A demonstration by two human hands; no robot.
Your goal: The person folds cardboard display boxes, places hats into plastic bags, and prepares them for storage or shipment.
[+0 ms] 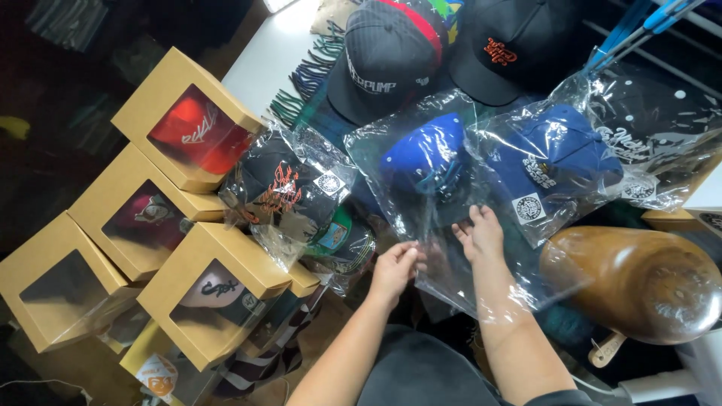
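The left hand is pinching the bag's open edge while the right hand, fingers spread, is reaching inside the clear bag toward the blue cap at twelve o'clock; keeping that mouth taut looks wise.

A white table is carrying bagged caps, a fringed scarf at eleven o'clock, and brown window boxes at nine o'clock.

4 tan window boxes left, clear bags
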